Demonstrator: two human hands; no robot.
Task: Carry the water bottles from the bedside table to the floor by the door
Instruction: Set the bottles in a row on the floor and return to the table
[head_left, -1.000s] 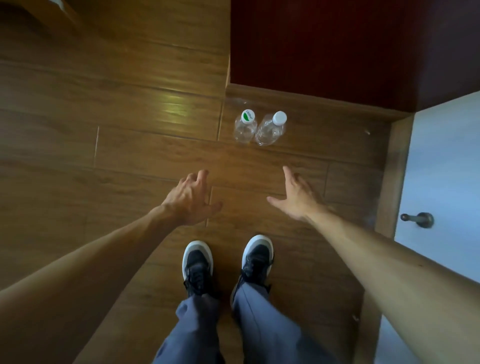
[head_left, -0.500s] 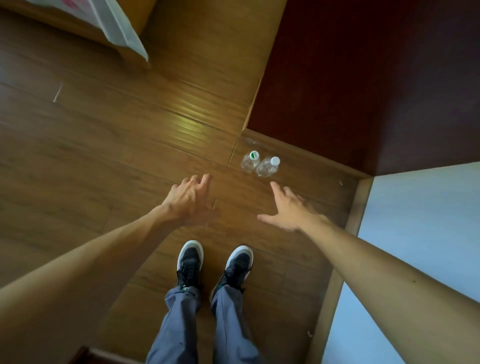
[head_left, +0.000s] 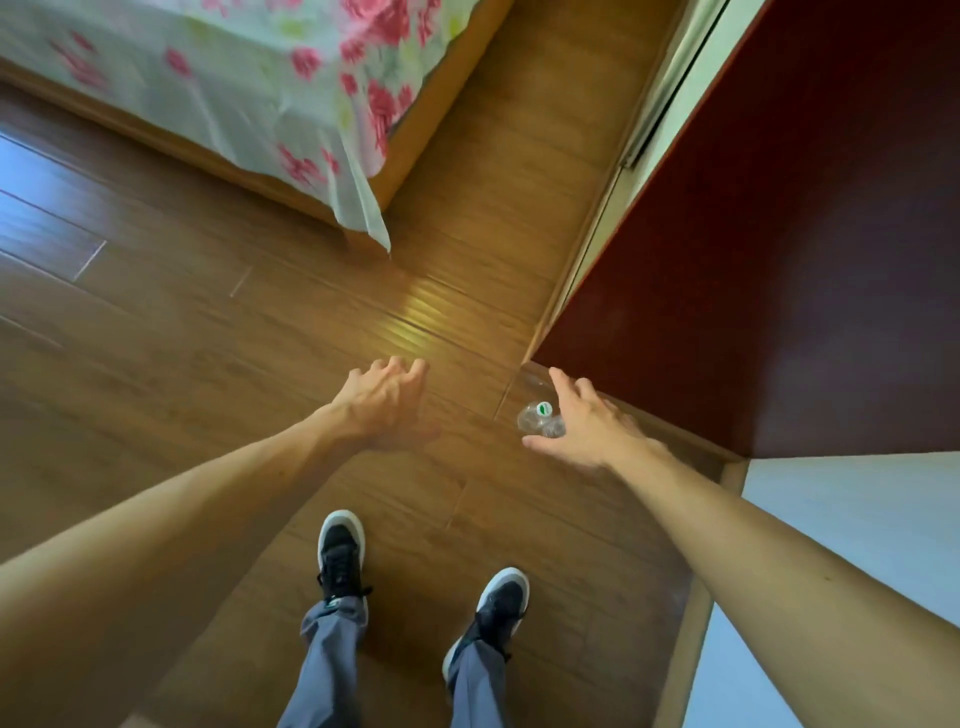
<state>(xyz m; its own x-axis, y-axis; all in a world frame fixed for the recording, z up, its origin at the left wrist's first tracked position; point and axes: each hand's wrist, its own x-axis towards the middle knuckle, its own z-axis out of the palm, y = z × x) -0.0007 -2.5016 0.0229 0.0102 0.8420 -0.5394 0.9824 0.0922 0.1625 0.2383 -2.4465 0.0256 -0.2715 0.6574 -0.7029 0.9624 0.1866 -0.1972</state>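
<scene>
Two clear water bottles stand upright on the wooden floor at the foot of the dark red door. The one with a green-and-white cap (head_left: 537, 413) shows fully; the second bottle (head_left: 555, 427) is mostly hidden behind my right hand. My right hand (head_left: 584, 423) hovers in front of them with fingers spread, holding nothing. My left hand (head_left: 387, 397) hangs open over bare floor, well left of the bottles.
The dark red door (head_left: 779, 249) fills the upper right, a white wall (head_left: 857, 525) the lower right. A bed with a floral sheet (head_left: 249, 88) stands at the upper left. My feet in dark shoes (head_left: 340, 551) stand on the wooden floor (head_left: 182, 338).
The view has risen and pulled back from the bottles, so they look smaller and the bed has come into sight. Both hands stay open; the right hand now overlaps the bottles.
</scene>
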